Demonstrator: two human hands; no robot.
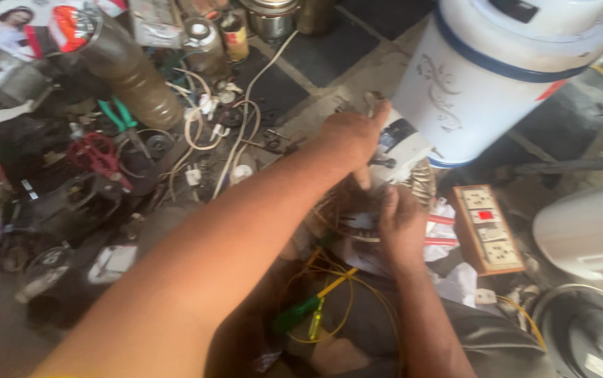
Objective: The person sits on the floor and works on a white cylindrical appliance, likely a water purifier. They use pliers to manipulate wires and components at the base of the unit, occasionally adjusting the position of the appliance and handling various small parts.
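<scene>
**Two hands working on a round wound motor part amid a cluttered floor**

The person's left hand [354, 136] is reaching across the upper edge of the round metal motor part with copper windings [413, 183], fingers curled over it, thumb pointing up; whether it is actually gripping cannot be told; the right hand [401, 227] is pressing down on the lower side of the same part, fingers bent onto it, its grip likewise unclear. The motor part is lying on the floor just below the large white plastic drum with blue bands [487, 73]; thin yellow wires [343, 297] are looping beneath the hands beside a green-handled screwdriver [303, 313]; a wooden socket board with white outlets [489, 227] is sitting just right of the right hand; red-handled pliers [95, 155] are lying well apart on the left.
</scene>
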